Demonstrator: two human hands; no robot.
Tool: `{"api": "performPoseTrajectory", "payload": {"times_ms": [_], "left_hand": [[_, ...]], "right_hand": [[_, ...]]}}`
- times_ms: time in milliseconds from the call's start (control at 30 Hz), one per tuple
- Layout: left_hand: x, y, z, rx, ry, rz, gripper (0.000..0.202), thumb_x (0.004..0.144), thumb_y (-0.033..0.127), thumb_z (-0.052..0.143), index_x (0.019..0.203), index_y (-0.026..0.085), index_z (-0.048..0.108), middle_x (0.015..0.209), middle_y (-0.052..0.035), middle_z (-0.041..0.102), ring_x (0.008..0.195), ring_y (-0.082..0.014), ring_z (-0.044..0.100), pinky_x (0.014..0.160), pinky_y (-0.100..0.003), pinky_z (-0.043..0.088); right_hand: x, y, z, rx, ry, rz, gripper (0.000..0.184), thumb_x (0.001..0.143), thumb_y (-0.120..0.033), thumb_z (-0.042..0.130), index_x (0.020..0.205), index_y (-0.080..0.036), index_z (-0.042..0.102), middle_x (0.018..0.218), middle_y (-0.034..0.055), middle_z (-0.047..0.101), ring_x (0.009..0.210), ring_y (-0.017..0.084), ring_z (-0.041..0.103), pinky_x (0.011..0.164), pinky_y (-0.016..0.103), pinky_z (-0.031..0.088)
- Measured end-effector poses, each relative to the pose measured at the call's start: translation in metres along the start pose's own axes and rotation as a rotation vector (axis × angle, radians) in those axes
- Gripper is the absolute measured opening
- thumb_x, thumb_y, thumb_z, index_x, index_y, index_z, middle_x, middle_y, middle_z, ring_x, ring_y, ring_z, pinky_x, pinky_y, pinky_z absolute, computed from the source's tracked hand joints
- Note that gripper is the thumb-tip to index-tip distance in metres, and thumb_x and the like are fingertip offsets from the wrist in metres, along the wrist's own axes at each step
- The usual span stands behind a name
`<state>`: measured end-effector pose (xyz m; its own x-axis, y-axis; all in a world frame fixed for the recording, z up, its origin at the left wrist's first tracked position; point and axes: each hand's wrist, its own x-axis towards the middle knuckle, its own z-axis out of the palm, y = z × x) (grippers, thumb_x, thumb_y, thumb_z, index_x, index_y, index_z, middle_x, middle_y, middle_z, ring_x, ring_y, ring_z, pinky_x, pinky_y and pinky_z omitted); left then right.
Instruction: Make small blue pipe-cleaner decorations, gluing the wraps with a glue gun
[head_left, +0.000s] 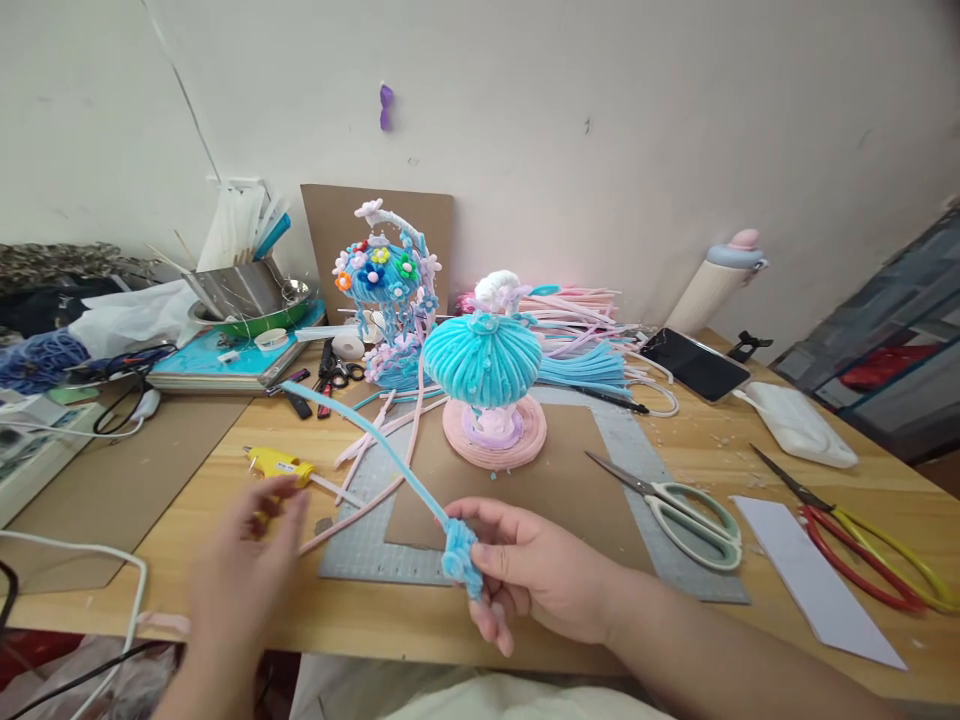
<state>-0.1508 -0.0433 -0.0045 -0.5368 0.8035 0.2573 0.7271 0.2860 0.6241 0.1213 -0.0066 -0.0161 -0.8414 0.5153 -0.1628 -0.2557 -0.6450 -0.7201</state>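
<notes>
My right hand (536, 572) pinches the coiled end of a long light-blue pipe cleaner (375, 435), whose stem runs up and left over the table. My left hand (251, 550) is smeared by motion, fingers apart, just below the yellow glue gun (281, 464) and holding nothing I can see. Behind stands a blue pipe-cleaner dome on a pink coiled base (489, 395) on brown cardboard (570, 480) over a grey cutting mat (375, 545).
A flowered blue pipe-cleaner figure (386, 290) stands at the back, beside a heap of pink and blue pipe cleaners (585, 335). Mint scissors (679, 505), red and yellow scissors (862, 545), white paper (814, 580), a phone (694, 362), and a white cable (112, 570) lie around.
</notes>
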Motion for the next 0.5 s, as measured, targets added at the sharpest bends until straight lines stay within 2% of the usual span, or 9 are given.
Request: {"api": "performPoseTrajectory", "payload": {"times_ms": [33, 67, 100, 167, 200, 267, 333, 400, 500], "left_hand": [[0.01, -0.011, -0.008, 0.198, 0.084, 0.025, 0.043, 0.079, 0.047, 0.051, 0.109, 0.015, 0.057, 0.098, -0.0107, 0.062, 0.085, -0.0283, 0.058, 0.072, -0.036, 0.045], [0.02, -0.022, -0.015, 0.412, 0.087, 0.057, 0.052, 0.078, 0.05, 0.051, 0.112, 0.01, 0.056, 0.098, -0.0146, 0.062, 0.09, -0.0328, 0.058, 0.078, -0.041, 0.043], [0.028, -0.03, -0.021, 0.565, 0.05, 0.067, 0.061, 0.077, 0.053, 0.05, 0.114, 0.005, 0.055, 0.096, -0.0184, 0.062, 0.097, -0.0381, 0.055, 0.082, -0.045, 0.041], [0.038, -0.041, -0.027, 0.593, -0.069, 0.037, 0.066, 0.075, 0.057, 0.051, 0.115, 0.004, 0.056, 0.092, -0.0179, 0.063, 0.096, -0.0398, 0.056, 0.079, -0.043, 0.042], [0.04, -0.043, -0.028, 0.496, -0.124, 0.027, 0.063, 0.074, 0.054, 0.055, 0.115, 0.007, 0.057, 0.086, -0.0133, 0.064, 0.089, -0.0367, 0.059, 0.073, -0.039, 0.044], [0.037, -0.042, -0.027, 0.204, -0.151, 0.05, 0.051, 0.07, 0.044, 0.066, 0.112, 0.016, 0.059, 0.074, -0.0015, 0.063, 0.071, -0.0273, 0.061, 0.061, -0.028, 0.041], [0.031, -0.037, -0.026, -0.054, -0.071, 0.057, 0.044, 0.063, 0.031, 0.075, 0.105, 0.024, 0.062, 0.061, 0.0066, 0.058, 0.057, -0.0199, 0.055, 0.054, -0.022, 0.035], [0.026, -0.032, -0.028, -0.183, -0.018, -0.03, 0.042, 0.06, 0.023, 0.078, 0.1, 0.025, 0.063, 0.055, 0.0099, 0.056, 0.052, -0.0162, 0.051, 0.05, -0.02, 0.033], [0.024, -0.029, -0.034, -0.445, 0.019, -0.245, 0.035, 0.068, 0.016, 0.074, 0.099, 0.025, 0.059, 0.058, 0.0124, 0.059, 0.057, -0.0117, 0.053, 0.05, -0.015, 0.039]], "right_hand": [[0.0, 0.001, 0.0, -0.014, 0.003, -0.015, 0.041, 0.08, -0.031, 0.066, 0.114, -0.021, 0.046, 0.076, -0.002, 0.058, 0.053, 0.012, 0.064, 0.044, 0.021, 0.052], [0.001, 0.002, 0.0, -0.026, 0.006, -0.027, 0.041, 0.08, -0.032, 0.066, 0.115, -0.021, 0.046, 0.077, -0.0021, 0.058, 0.053, 0.011, 0.064, 0.045, 0.022, 0.052], [0.001, 0.002, 0.0, -0.033, 0.008, -0.036, 0.041, 0.081, -0.032, 0.066, 0.115, -0.021, 0.046, 0.077, -0.002, 0.057, 0.054, 0.011, 0.064, 0.045, 0.022, 0.051], [0.002, 0.004, 0.001, -0.029, 0.011, -0.038, 0.041, 0.081, -0.033, 0.066, 0.115, -0.022, 0.045, 0.078, -0.0016, 0.057, 0.055, 0.012, 0.064, 0.046, 0.022, 0.051], [0.002, 0.004, 0.001, -0.02, 0.013, -0.034, 0.041, 0.081, -0.033, 0.066, 0.115, -0.022, 0.045, 0.078, -0.0014, 0.058, 0.055, 0.012, 0.064, 0.046, 0.022, 0.05], [0.002, 0.003, 0.001, 0.005, 0.012, -0.024, 0.041, 0.08, -0.034, 0.067, 0.113, -0.022, 0.046, 0.078, -0.0008, 0.059, 0.055, 0.012, 0.064, 0.046, 0.022, 0.05], [0.001, 0.002, 0.0, 0.025, 0.008, -0.016, 0.039, 0.08, -0.033, 0.066, 0.112, -0.022, 0.046, 0.079, -0.0002, 0.06, 0.056, 0.012, 0.064, 0.045, 0.021, 0.05], [0.0, -0.001, 0.001, 0.048, -0.001, -0.011, 0.039, 0.081, -0.032, 0.066, 0.113, -0.022, 0.045, 0.081, 0.0009, 0.062, 0.056, 0.012, 0.065, 0.045, 0.021, 0.05], [-0.001, -0.007, 0.001, 0.11, -0.026, 0.006, 0.04, 0.083, -0.031, 0.064, 0.116, -0.022, 0.043, 0.085, 0.0031, 0.064, 0.057, 0.011, 0.065, 0.045, 0.018, 0.05]]}}
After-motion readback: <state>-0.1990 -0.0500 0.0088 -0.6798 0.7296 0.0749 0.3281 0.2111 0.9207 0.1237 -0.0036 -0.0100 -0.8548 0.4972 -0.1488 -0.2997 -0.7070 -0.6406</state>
